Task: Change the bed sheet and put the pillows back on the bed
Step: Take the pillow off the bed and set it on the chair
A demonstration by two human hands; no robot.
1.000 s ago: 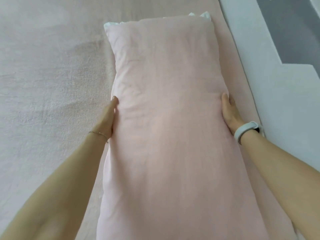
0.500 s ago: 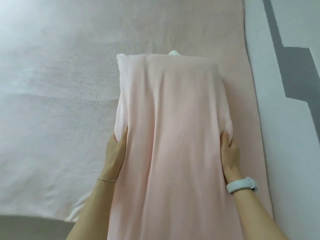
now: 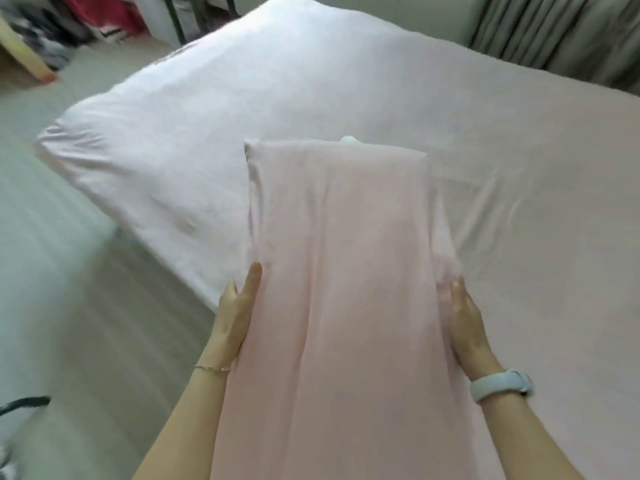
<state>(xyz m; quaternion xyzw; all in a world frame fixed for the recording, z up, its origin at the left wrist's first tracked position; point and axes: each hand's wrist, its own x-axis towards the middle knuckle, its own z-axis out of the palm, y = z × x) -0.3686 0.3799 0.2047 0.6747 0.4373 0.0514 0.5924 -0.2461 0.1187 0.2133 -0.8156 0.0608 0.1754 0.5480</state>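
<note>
Room: pale wood-look floor [image 3: 86, 306] at 9 o'clock, grey curtains [image 3: 554, 32] at 1 o'clock, blurred clutter at 11 o'clock.
Bed: bed [image 3: 519, 168] covered by a pink sheet [image 3: 311, 81], filling the view from 10 o'clock round to 4 o'clock; its near corner points toward 9 o'clock.
Pillow: long pink pillow [image 3: 346, 289] runs from 6 o'clock up to the centre, held between both hands above the bed; a white bit of inner pillow peeks out at its far end.
Left hand: left hand [image 3: 237, 313] presses flat against the pillow's left side, fingers straight, thin bracelet [image 3: 212, 368] on the wrist.
Right hand: right hand [image 3: 467, 323] presses flat against the right side, fingers extended; pale blue watch [image 3: 500, 386] on the wrist.
</note>
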